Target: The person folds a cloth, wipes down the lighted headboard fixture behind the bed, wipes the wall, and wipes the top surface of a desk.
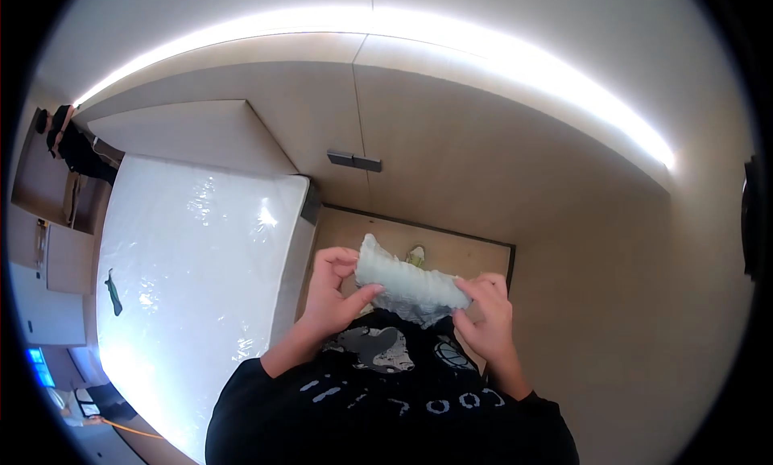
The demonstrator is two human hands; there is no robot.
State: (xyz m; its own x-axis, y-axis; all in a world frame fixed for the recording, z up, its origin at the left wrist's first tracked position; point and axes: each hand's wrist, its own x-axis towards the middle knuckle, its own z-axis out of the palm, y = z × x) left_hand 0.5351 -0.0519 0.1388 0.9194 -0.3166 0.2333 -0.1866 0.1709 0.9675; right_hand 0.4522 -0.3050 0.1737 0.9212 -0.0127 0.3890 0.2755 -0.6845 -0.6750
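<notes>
A pale greenish-white, crinkled roll (412, 280), which looks like cloth or thin sheeting, is held up in front of my chest. Its lower edge hangs in loose, wrinkled folds. My left hand (332, 292) grips its left end between thumb and fingers. At the opposite end my right hand (488, 316) pinches it, thumb below and fingers on top. The roll is stretched between both hands and slopes down slightly to the right. Whether anything is wrapped inside cannot be seen.
To the left is a mattress (201, 248) in shiny plastic, with a dark green strip-like item (113, 293) on it. Ahead stand wood-toned cabinet doors with a dark handle (354, 161). One person (76, 147) is far left; another person (84, 405) is lower left, near an orange hose or cord (133, 429).
</notes>
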